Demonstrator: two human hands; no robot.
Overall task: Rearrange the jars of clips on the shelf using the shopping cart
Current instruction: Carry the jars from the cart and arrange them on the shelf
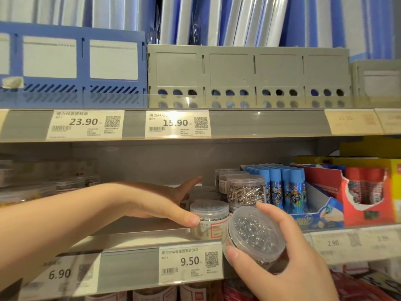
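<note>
R hand (282, 259), lower right of frame: fingers & thumb curled round a clear clip jar (253, 233), tilted w/ lid toward camera, just in front of the shelf (134, 235) edge. L hand (156, 198), centre, is inside the shelf. Its thumb tip touches the front jar (209, 222); fingers straight, spread wide from thumb, alongside the row behind. Stacked jars (246, 190) sit centre-right, beside blue glue sticks (288, 187). 9.50 tag (188, 261) below.
</note>
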